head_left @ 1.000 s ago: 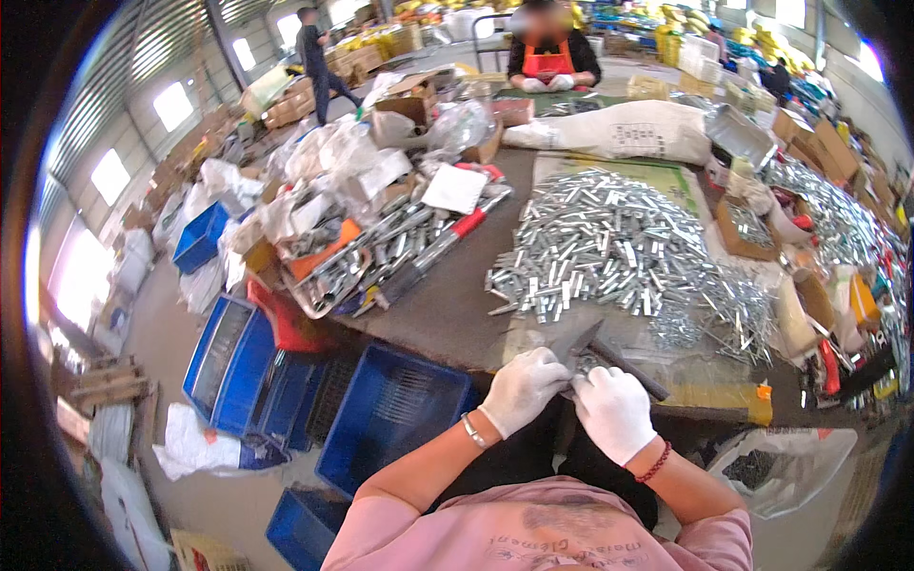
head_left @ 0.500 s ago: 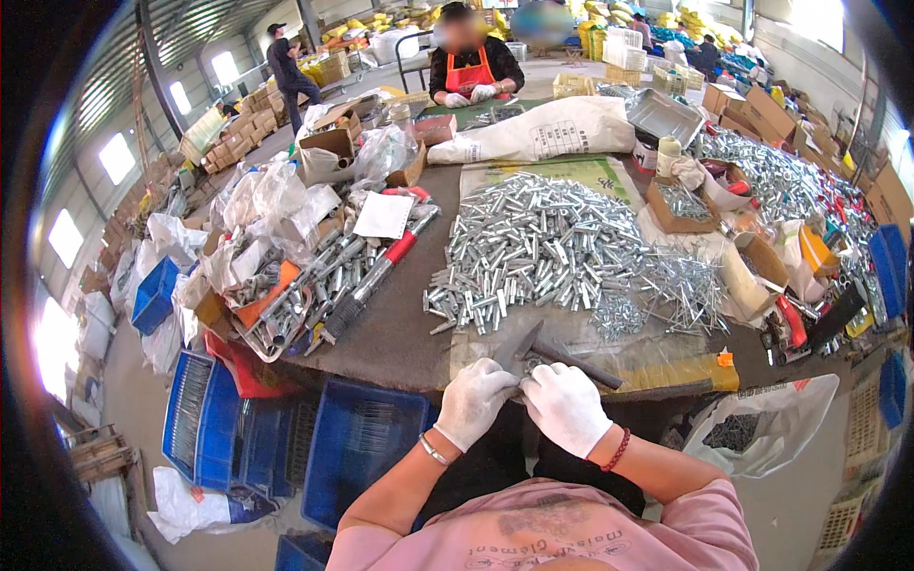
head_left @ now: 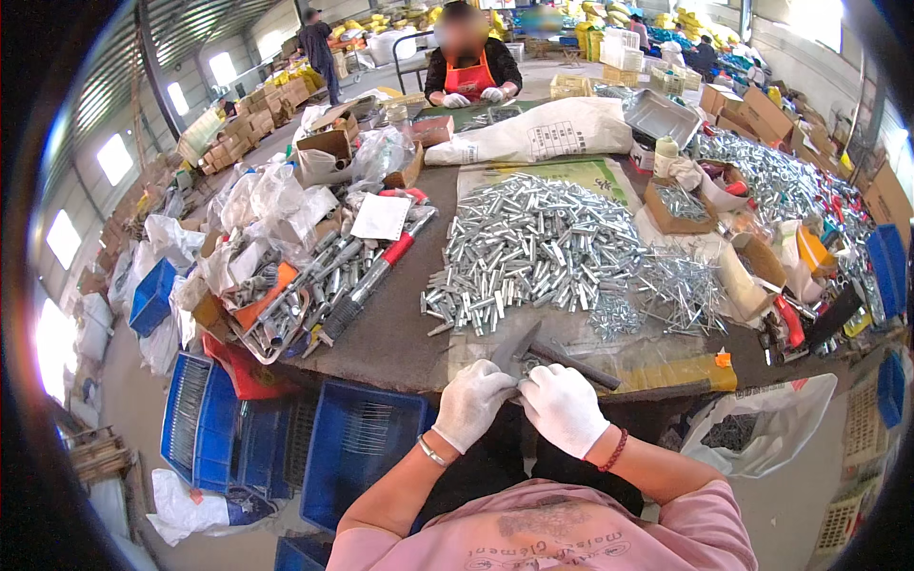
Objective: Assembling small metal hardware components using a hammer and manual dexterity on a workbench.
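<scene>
My left hand [head_left: 473, 405] and my right hand [head_left: 565, 411], both in white gloves, meet at the table's front edge. Their fingers are pinched close together, and whatever sits between them is too small and covered to make out. Just beyond the fingertips lies a hammer with a dark pointed head [head_left: 515, 348] and a dark handle [head_left: 577, 366] slanting to the right. Farther in rises a big heap of short silvery metal tubes [head_left: 533, 249]. Beside it are a pile of thin metal pins [head_left: 681, 287] and a small mound of tiny metal parts [head_left: 615, 317].
Hand tools [head_left: 367, 276] and plastic bags crowd the table's left. Blue bins [head_left: 367, 447] stand below it. An open white sack [head_left: 762, 428] hangs at the right edge, near a red-handled tool [head_left: 789, 322]. A person in a red apron [head_left: 468, 79] sits across the table.
My hands stay nearly in place, still pinched together. In the background, a standing person has shifted to the right. The seated person's hands have moved slightly.
</scene>
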